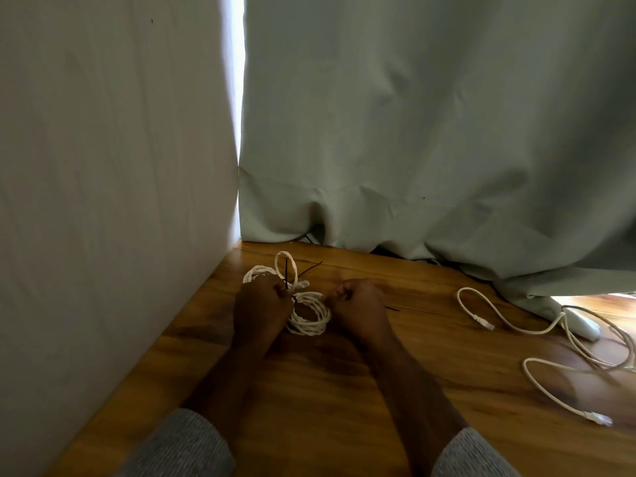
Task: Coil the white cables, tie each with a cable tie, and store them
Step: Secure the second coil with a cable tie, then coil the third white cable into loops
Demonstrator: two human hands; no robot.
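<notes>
Two forearms in grey sleeves [179, 445] reach forward over the wooden floor [327, 407], and both hands are curled. The left hand [260, 309] grips the coiled white cable [309, 316] with a black cable tie [287, 270]; the right hand [358, 308] is a fist beside the coil, and what it pinches I cannot tell. Further right, a loose white cable [509, 325] lies near the curtain [413, 132].

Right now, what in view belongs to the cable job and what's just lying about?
Job: coiled white cable, black cable tie, loose white cables, left hand, right hand.
Lying about: green curtain, wooden floor, white wall.
</notes>
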